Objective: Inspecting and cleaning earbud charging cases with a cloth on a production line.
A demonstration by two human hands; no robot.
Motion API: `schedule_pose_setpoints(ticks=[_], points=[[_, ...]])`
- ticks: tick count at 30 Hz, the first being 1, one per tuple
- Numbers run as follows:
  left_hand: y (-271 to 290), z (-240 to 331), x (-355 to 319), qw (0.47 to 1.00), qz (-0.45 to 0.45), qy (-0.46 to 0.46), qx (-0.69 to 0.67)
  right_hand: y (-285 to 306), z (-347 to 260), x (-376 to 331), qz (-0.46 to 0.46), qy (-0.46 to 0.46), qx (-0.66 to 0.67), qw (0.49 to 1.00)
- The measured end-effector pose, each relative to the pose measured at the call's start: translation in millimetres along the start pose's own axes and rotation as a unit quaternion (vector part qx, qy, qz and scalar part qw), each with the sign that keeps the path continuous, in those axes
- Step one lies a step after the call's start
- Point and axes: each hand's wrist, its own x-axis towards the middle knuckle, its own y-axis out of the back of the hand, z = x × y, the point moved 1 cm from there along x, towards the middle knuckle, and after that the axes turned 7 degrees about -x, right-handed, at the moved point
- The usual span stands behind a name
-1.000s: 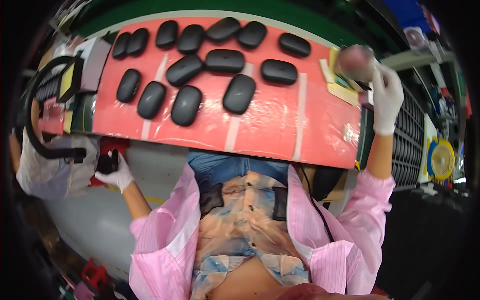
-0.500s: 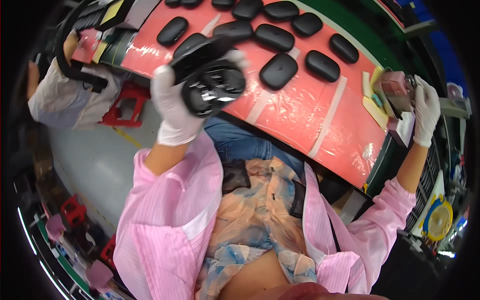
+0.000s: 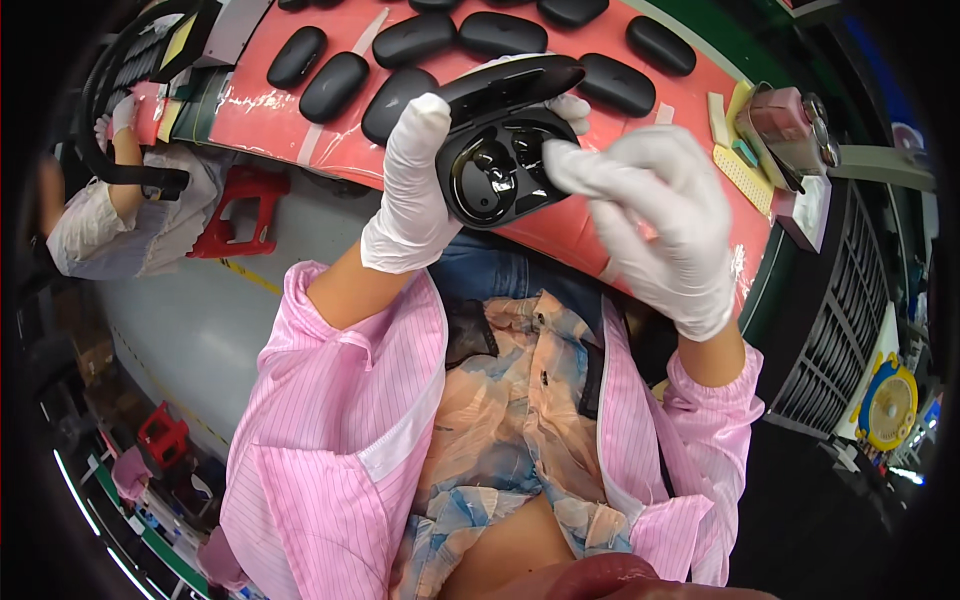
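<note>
In my white-gloved left hand (image 3: pixel 408 205) is a black earbud charging case (image 3: pixel 488 195), held above the front edge of the table. Its lid (image 3: pixel 515 88) stands raised, and the glossy inside with rounded wells faces me. My right hand (image 3: pixel 665 225), also gloved and a little blurred, is at the right side of the case. Its thumb and fingertips are pinched together by the right-hand well; whatever lies between them is hidden. Several closed black cases (image 3: pixel 503 35) lie on the table beyond.
Pink-red sheeting (image 3: pixel 270 110) covers the table. On its right end stand a clear container (image 3: pixel 785 120) with something pink and a yellow pad (image 3: pixel 742 180). At the left, another person's sleeve (image 3: pixel 140 215) shows near a red stool (image 3: pixel 235 215).
My right hand has left the container at the right and come to the case. The case has tilted so its inside faces me. The view has shifted slightly.
</note>
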Motion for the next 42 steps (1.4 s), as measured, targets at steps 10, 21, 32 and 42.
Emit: schedule_pose_setpoints(ticks=[10, 21, 32, 42], points=[[4, -6, 3, 0.998, -0.009, -0.035, 0.048, -4, -10, 4, -0.003, -0.043, 0.013, 0.999], [1, -13, -3, 1.0, 0.005, -0.031, 0.002, 4, 2, -6, -0.025, -0.006, -0.016, 1.0], [8, -15, -9, 0.999, -0.028, 0.003, -0.016, 14, 14, -26, -0.093, -0.041, 0.02, 0.995], [0, -21, -5, 0.998, -0.065, 0.013, -0.002, 4, -7, -27, -0.022, -0.015, -0.047, 0.999]])
